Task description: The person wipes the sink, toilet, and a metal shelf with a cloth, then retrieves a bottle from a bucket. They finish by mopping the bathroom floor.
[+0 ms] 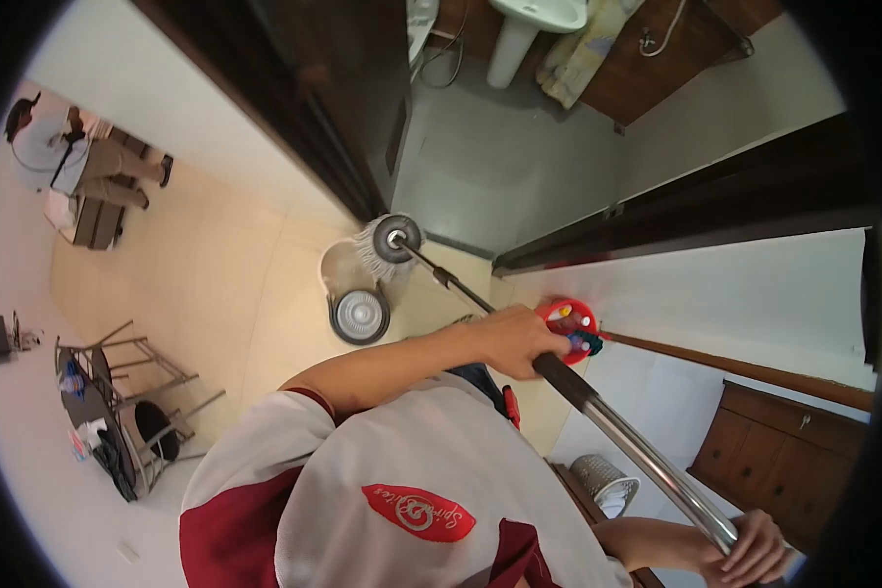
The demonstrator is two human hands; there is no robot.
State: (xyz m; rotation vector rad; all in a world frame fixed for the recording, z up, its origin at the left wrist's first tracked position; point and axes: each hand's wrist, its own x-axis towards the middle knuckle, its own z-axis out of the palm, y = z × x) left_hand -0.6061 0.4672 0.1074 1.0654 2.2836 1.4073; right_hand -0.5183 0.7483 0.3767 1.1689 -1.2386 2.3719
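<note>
A spin mop with a long metal handle [632,441] runs diagonally across the view. My left hand [521,341] is closed around its dark grip, midway along the handle. Near the upper end, at the lower right, my right hand [755,551] wraps its fingers around the pole. The round mop head [397,238], grey with white strands, overlaps the far side of a mop bucket [335,267]. That bucket has a round grey wringer basket [361,316] at its near end. Just beyond my left hand stands a red bucket [544,316] with several bottles and a dark green item in it.
Ahead, a dark-framed doorway opens onto a grey-floored bathroom with a pedestal sink [508,61]. Another person [78,162] bends beside a drawer unit [98,223] at the far left. Folding chairs [157,431] stand lower left. A perforated basket [600,480] and wooden cabinet [769,456] are at right.
</note>
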